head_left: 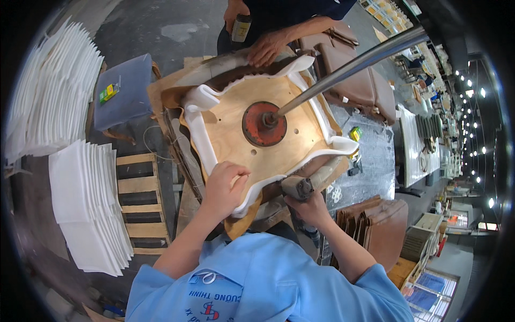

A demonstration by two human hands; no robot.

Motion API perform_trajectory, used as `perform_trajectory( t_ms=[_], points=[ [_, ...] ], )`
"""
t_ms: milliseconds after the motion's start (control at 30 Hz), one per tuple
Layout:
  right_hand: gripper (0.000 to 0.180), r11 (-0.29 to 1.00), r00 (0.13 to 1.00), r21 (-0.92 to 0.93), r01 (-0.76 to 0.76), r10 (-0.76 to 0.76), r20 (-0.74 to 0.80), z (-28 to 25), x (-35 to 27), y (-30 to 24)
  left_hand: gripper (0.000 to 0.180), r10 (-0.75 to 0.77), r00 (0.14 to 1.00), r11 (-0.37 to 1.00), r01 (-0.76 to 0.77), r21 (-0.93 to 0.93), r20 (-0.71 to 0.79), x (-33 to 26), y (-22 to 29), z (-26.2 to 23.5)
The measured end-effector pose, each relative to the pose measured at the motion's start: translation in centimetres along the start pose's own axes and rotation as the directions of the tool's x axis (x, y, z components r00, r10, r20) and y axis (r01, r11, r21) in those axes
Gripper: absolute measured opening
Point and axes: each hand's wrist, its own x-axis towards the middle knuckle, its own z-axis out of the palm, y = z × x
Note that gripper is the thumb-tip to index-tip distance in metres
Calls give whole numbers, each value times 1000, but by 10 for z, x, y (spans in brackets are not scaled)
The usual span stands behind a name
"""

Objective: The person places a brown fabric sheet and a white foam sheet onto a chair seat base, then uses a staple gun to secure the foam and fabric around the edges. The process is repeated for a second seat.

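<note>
In front of me lies a plywood seat board (230,129), its rim wrapped with white foam padding (199,134). Tan-brown cover material (244,221) sticks out beneath the padding at the near corner. A red round plate (252,126) at the end of a slanting metal rod (348,65) rests on the board's middle. My left hand (226,185) is closed over the padding at the near left edge, fingers curled toward the wood. My right hand (311,208) grips a staple gun (296,187), its head beside the near right edge of the padding.
Opposite, a person's hand (268,48) touches the far edge; their other hand holds a staple gun (241,28). White foam sheets (86,204) and a blue seat (126,91) stand left. Brown cushions (354,80) and brown pieces (383,225) lie right.
</note>
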Motion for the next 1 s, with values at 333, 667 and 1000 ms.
perform_trajectory(
  t_ms=[333, 667, 1000],
  points=[
    [66, 957, 917, 18, 289, -271, -293, 24, -34, 21, 21, -340, 870, 915, 393, 87, -356, -72, -69, -10],
    [74, 933, 851, -294, 208, -321, -416, -13, -21, 45, 21, -25, 997, 953, 44, 300, -67, -112, -50, -5],
    [71, 955, 828, -40, 293, -275, -488, -33, -67, 59, 35, 285, 754, 636, -611, 472, 592, -53, -25, -3]
  ],
)
